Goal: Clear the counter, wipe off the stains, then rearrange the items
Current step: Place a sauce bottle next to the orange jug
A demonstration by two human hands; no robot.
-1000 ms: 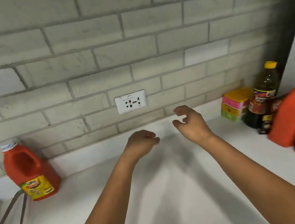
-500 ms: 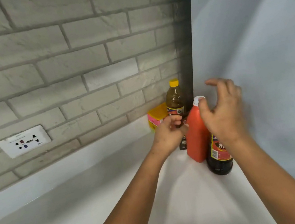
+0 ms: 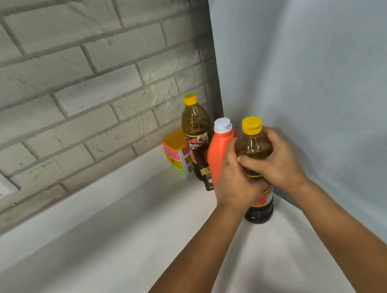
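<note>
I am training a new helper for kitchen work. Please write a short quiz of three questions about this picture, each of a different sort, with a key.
1. True or false: the right hand grips the near bottle.
2. Which cap is white? A) the near bottle's B) the orange bottle's C) the far bottle's
3. What stands left of the far bottle, against the brick wall?

Key
1. True. The left hand holds this bottle too, lower down.
2. B. The other two caps are yellow.
3. A coloured stack of yellow, pink and green, on the counter.
</note>
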